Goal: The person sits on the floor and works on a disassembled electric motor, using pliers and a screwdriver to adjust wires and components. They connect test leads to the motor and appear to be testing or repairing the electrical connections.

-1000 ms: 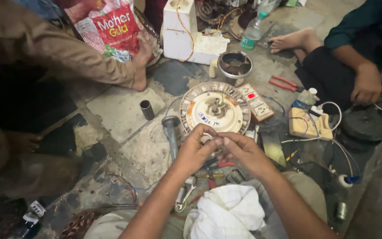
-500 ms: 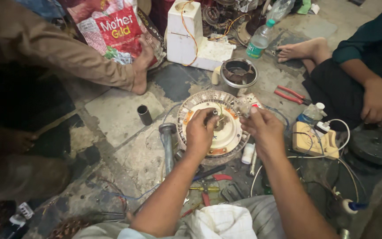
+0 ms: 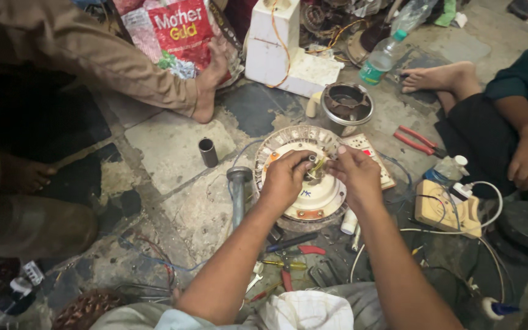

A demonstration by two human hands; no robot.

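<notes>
**Hidden and cut-off items, floor work area**

Round motor plate [image 3: 313, 195]: centre hub covered by left hand [image 3: 285, 180] and right hand [image 3: 357, 174]; what the fingertips pinch is too small to tell. Seated person's sleeve [image 3: 80, 52], ten o'clock: cut by frame edge. Plastic bottle [image 3: 389, 52], one o'clock: top cropped.

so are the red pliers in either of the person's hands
No, the red pliers lie on the floor, right of the round motor both hands touch.
</notes>
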